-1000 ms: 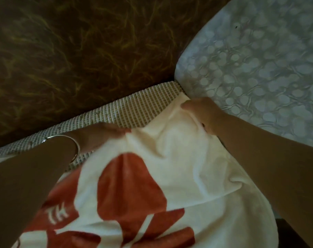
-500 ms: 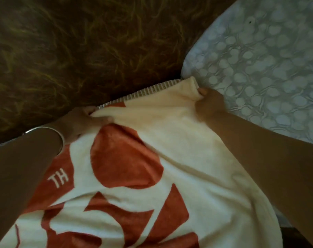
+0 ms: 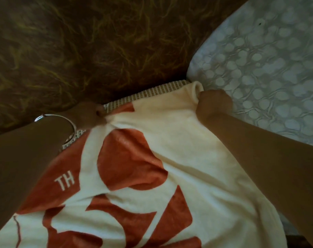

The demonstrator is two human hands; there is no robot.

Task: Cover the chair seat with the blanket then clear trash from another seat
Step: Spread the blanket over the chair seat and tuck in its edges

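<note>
A cream blanket (image 3: 170, 144) with large orange shapes and the letters "TH" lies spread over the chair seat. Only a thin strip of the seat's woven grid cover (image 3: 152, 92) shows along the back. My left hand (image 3: 88, 114), with a metal bangle on the wrist, is closed on the blanket's back edge at the left. My right hand (image 3: 213, 103) grips the blanket's rolled far corner beside the pale cushion. Both arms reach in from the bottom corners.
A dark brown backrest (image 3: 98, 42) with yellowish streaks rises behind the seat. A pale grey cushion (image 3: 263, 68) with a round bubble pattern fills the right side, touching the blanket corner.
Both hands have pulled the blanket's edge toward the backrest. Much less of the woven seat cover shows now, and the blanket lies flatter with more of its print in view.
</note>
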